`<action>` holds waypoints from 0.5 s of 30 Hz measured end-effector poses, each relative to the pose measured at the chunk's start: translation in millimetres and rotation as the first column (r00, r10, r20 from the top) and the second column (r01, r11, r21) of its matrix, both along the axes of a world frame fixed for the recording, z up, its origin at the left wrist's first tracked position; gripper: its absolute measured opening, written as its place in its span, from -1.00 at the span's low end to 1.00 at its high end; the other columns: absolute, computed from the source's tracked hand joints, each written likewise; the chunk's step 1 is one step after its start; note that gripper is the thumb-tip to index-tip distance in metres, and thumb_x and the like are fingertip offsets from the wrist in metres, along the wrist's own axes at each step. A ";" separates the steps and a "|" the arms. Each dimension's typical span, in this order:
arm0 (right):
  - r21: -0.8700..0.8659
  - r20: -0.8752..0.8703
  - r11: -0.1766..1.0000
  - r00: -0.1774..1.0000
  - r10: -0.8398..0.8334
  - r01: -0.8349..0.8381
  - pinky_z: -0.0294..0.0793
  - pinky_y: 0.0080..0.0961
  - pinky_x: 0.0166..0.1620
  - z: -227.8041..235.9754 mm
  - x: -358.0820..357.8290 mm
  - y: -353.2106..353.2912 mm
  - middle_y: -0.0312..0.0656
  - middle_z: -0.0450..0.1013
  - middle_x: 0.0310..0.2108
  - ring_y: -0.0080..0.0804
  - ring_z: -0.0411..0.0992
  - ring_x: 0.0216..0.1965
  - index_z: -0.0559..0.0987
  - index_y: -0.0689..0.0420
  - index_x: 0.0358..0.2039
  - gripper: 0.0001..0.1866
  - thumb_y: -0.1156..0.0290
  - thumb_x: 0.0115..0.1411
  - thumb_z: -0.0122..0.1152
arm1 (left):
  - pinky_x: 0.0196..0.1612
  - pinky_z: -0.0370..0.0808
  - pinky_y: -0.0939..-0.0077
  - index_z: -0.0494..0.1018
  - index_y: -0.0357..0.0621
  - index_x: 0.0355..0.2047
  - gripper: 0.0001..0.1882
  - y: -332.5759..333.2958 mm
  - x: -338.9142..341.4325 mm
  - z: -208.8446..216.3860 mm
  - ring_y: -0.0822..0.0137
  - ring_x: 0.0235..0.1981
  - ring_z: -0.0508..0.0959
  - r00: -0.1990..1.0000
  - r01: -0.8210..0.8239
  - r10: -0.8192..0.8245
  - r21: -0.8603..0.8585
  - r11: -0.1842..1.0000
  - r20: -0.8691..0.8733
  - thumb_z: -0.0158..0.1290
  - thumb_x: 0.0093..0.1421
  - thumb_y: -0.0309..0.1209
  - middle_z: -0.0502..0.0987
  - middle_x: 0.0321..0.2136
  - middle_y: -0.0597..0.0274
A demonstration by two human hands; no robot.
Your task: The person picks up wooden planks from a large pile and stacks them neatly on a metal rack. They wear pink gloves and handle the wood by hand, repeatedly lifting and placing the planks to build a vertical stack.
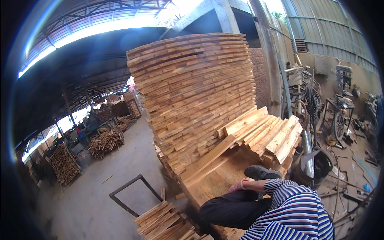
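My right hand (239, 186), in a pinkish-red glove, reaches out from a striped sleeve (286, 191) beside my dark trouser leg (236, 208). Its fingers are small and partly hidden against the leg, so whether they hold anything cannot be made out. Beneath and beyond the hand lies a broad wooden surface (214, 182). A dark shoe (262, 173) rests just past the hand. Along the far side of this surface, loose planks (268, 132) lie side by side, and one long plank (210, 156) slants at its left. My left hand is out of view.
A tall stack of boards (196, 92) rises behind the planks. A dark metal frame (138, 194) and cut timber pieces (166, 224) stand at lower left. To the right are a black bucket (320, 166), hoses and a wheeled machine (339, 126). Wood bundles (106, 144) line the shed's left.
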State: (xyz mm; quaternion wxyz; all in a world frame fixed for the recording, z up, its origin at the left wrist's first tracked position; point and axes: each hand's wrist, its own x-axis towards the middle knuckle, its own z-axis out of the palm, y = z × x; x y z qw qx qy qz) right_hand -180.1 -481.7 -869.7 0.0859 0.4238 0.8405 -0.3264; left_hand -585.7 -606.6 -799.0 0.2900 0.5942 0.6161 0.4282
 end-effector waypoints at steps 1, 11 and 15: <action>0.000 0.019 1.000 1.000 -0.024 0.024 0.50 -0.29 0.02 14.5 4.8 -17.7 -0.16 0.61 -0.20 -0.33 0.53 -0.16 0.68 0.22 -0.12 -0.69 0.28 0.23 0.25 | 0.47 0.13 0.22 -0.18 -0.31 0.50 0.11 4.9 3.2 -1.6 -0.02 0.42 0.23 1.000 0.016 -0.016 0.000 1.000 0.002 0.24 0.15 -0.16 0.07 0.45 -0.16; -0.105 0.256 0.923 0.907 -0.334 0.369 0.52 -0.19 -0.02 68.7 40.5 -140.7 -0.14 0.62 -0.26 -0.28 0.57 -0.19 0.69 0.19 -0.21 -0.60 0.10 0.26 0.11 | 0.46 0.15 0.23 -0.17 -0.33 0.50 0.10 19.5 14.3 -10.8 -0.02 0.41 0.24 0.997 0.074 -0.074 -0.019 0.997 0.017 0.26 0.16 -0.17 0.10 0.44 -0.16; -0.098 0.295 0.920 0.894 -0.336 0.378 0.52 -0.14 -0.03 74.5 33.7 -157.2 -0.13 0.63 -0.28 -0.26 0.58 -0.21 0.69 0.18 -0.25 -0.54 0.03 0.27 0.06 | 0.45 0.16 0.23 -0.16 -0.34 0.49 0.10 28.7 18.4 -12.8 -0.02 0.41 0.25 0.996 0.083 -0.083 -0.023 0.996 0.027 0.26 0.17 -0.17 0.11 0.43 -0.17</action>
